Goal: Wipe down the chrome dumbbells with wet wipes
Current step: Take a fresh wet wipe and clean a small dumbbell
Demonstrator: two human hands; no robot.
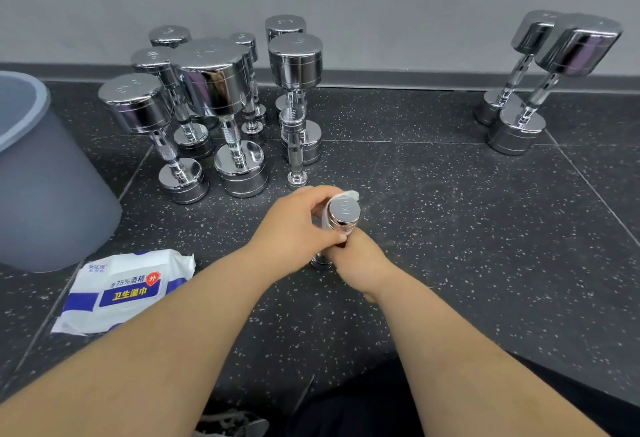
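A small chrome dumbbell [344, 214] stands upright on the dark speckled floor in the middle of the view. My left hand [294, 228] holds a white wet wipe [346, 194] wrapped round the side of the dumbbell's upper head. My right hand [360, 263] grips the dumbbell's handle lower down, hiding most of it; only the bottom head [320, 263] peeks out. A blue and white pack of wet wipes [124, 291] lies on the floor to the left of my left forearm.
Several chrome dumbbells [221, 104] stand upright in a cluster at the back left, near the wall. Two more dumbbells [540, 90] stand at the back right. A grey bin [45, 176] stands at the far left.
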